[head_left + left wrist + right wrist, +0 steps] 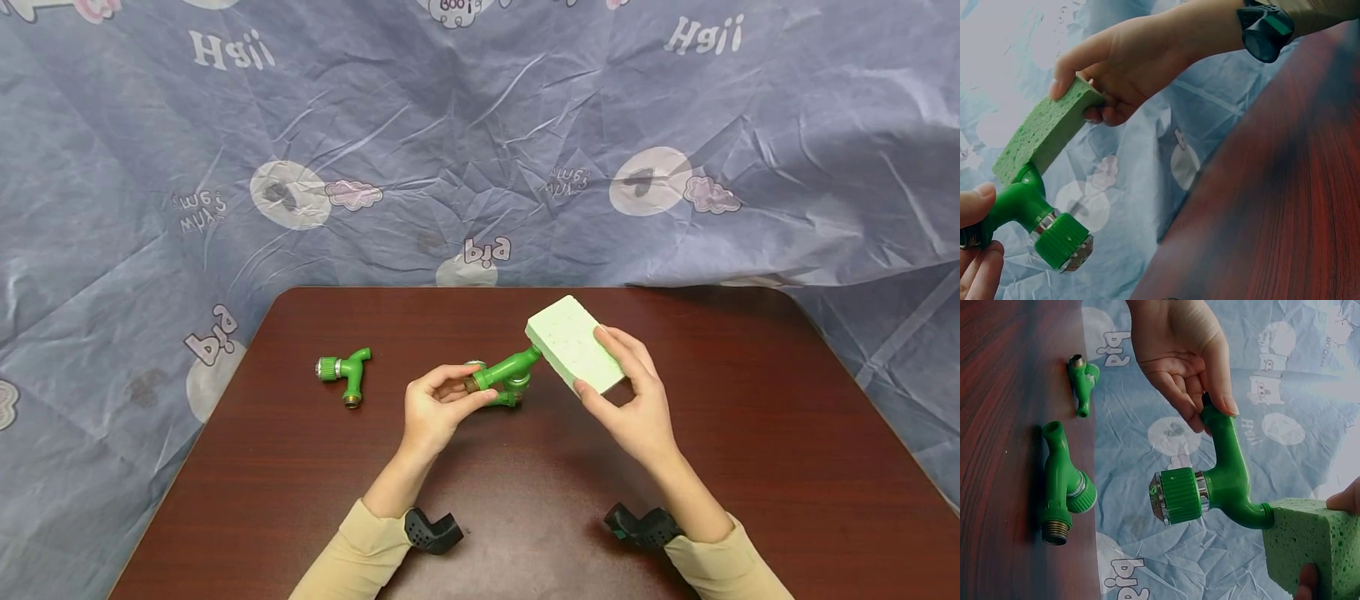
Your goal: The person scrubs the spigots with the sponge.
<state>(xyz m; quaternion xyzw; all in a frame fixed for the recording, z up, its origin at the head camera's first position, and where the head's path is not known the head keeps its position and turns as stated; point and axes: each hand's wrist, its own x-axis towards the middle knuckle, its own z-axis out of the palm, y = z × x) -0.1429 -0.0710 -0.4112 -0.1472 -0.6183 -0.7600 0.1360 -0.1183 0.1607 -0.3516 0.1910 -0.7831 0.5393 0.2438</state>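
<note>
My left hand [432, 410] pinches a green faucet [508, 367] by its threaded inlet end, holding it above the table. In the right wrist view this faucet [1230, 465] has its ribbed knob pointing sideways and its spout end against a light green sponge [1300, 544]. My right hand [637, 400] grips that sponge [573, 346] between thumb and fingers near one end. The left wrist view shows the sponge [1047, 131] tilted, its lower end touching the spout of the held faucet [1022, 203].
Two more green faucets lie on the dark red-brown table [315, 500]: one faucet [350, 375] at the left, another faucet [1060, 478] behind and below the held one, partly hidden in the head view. A grey-blue printed cloth [480, 125] hangs behind the table.
</note>
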